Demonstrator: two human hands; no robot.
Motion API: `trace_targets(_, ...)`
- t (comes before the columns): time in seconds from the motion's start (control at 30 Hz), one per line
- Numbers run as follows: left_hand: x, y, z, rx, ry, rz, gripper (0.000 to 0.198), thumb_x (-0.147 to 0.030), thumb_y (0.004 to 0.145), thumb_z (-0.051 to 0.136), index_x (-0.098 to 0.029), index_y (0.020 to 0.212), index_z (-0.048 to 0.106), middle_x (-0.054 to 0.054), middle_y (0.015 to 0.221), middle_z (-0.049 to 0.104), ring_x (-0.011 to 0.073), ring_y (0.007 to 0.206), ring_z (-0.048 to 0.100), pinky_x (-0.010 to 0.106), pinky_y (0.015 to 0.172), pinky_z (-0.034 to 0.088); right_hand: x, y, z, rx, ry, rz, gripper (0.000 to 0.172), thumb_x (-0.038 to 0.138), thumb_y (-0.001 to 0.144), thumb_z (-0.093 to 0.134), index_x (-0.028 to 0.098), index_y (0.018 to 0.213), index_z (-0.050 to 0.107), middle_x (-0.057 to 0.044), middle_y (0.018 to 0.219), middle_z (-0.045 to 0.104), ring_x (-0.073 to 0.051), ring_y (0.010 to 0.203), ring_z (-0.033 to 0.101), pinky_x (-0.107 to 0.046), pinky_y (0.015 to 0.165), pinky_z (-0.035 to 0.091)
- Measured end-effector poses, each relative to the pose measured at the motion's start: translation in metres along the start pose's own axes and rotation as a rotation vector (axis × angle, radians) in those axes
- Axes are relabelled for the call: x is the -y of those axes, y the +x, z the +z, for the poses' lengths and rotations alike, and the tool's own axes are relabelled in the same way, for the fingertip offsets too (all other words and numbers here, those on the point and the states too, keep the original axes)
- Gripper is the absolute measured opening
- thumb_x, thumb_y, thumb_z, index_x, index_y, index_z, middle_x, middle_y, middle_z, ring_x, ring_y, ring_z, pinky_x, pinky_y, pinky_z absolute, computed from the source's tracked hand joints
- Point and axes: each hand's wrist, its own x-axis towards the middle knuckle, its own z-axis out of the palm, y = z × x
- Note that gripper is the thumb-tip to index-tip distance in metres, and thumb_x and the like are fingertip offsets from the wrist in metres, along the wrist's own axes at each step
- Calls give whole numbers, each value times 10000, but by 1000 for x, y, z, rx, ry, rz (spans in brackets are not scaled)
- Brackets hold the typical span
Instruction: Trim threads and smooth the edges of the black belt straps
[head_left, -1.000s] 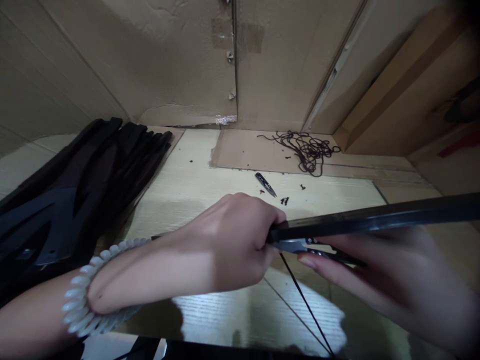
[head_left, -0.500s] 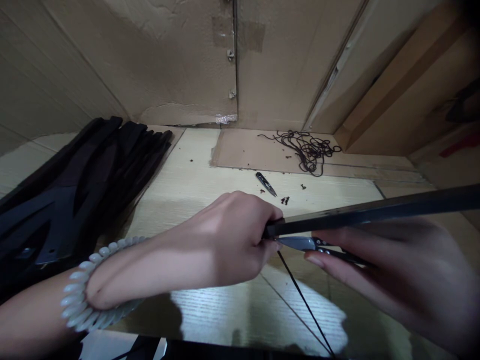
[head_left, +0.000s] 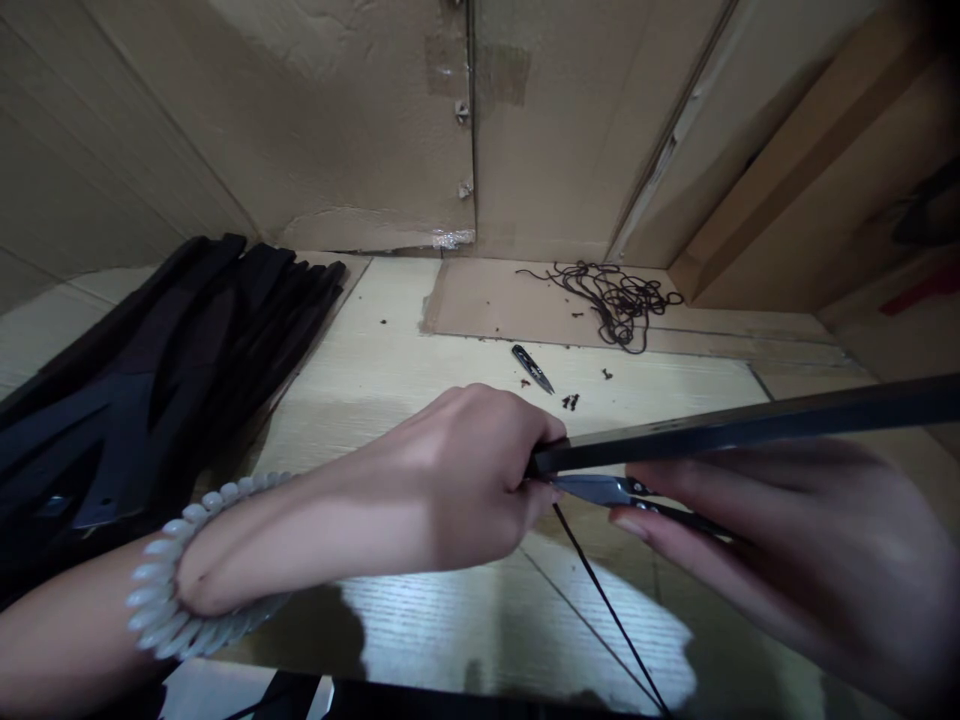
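Note:
My left hand, with a pale coiled band on its wrist, is closed on the near end of a long dark flat strip that runs off to the right. A dark cord hangs taut from below those fingers toward the bottom edge. Under the strip, my right hand grips a pair of thread snips between thumb and fingers. The blades point left, and their tips reach the left fingertips and the cord's upper end. What exactly lies between the tips is hidden.
Another pair of snips lies on the pale tabletop among small dark scraps. Behind is a tangle of dark cord on cardboard. Dark curved pieces are piled at left. Cardboard walls enclose the back and right.
Hardly anything differs. The strip's right part and the snips have shifted very slightly; both hands keep their holds.

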Motion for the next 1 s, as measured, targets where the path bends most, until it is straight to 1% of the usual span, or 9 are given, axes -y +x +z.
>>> trace_targets(0.13,0,-1,0,6,16,-1,143,-236,846,526,-197,710,548,-52,569,479,89,494,408,221,430,263,-1,-3,-2,11,-15,11,165,259,963,559,268,805,608,56,664,684,-123,520,602,-254,513,440)
trace_targets(0.23,1,-2,0,-20,33,19,170,-241,863,515,-206,697,531,-63,546,460,83,475,382,213,408,246,-4,-4,-4,0,-42,22,220,309,985,532,262,792,626,45,609,638,-127,471,549,-271,473,390)
trace_targets(0.3,2,-3,0,-32,37,19,192,-243,871,507,-208,683,513,-68,532,442,80,465,362,211,397,233,-5,-4,-4,-5,-48,32,248,312,992,521,255,775,627,39,597,624,-127,466,538,-271,456,366)
trace_targets(0.43,1,-2,-1,-18,20,3,169,-235,860,519,-206,694,528,-65,548,449,82,472,375,216,403,237,-3,-1,-2,-15,3,33,215,295,966,560,243,782,660,43,634,672,-115,471,561,-251,474,414)
trace_targets(0.53,-1,-2,-1,-5,7,-13,153,-232,848,523,-201,699,539,-58,560,461,86,480,391,223,414,244,0,4,0,-31,5,26,260,272,950,572,219,709,652,30,635,702,-113,484,600,-242,479,439)
trace_targets(0.63,-2,-2,-1,-10,12,-24,157,-238,837,530,-198,685,534,-58,550,455,85,472,388,222,410,240,1,7,0,-27,-2,7,265,255,951,566,216,703,649,23,644,711,-115,507,623,-236,490,450)
trace_targets(0.8,-1,0,0,-14,4,0,152,-225,827,534,-198,677,536,-63,539,455,76,465,386,209,398,236,1,7,-1,-43,-18,-14,175,254,955,573,232,815,675,37,699,724,-117,531,631,-236,566,495)
trace_targets(0.9,1,0,0,-20,11,6,139,-217,823,539,-201,685,542,-69,539,461,73,464,391,198,392,241,1,4,-1,-41,-53,-33,222,293,995,526,234,836,671,42,662,714,-107,527,641,-231,513,459)
trace_targets(1.0,1,-1,0,-33,19,24,130,-203,825,537,-209,697,550,-77,536,463,67,458,389,188,384,243,1,3,-2,-58,-76,-35,246,307,1008,509,232,856,688,44,683,726,-96,539,643,-224,535,460)
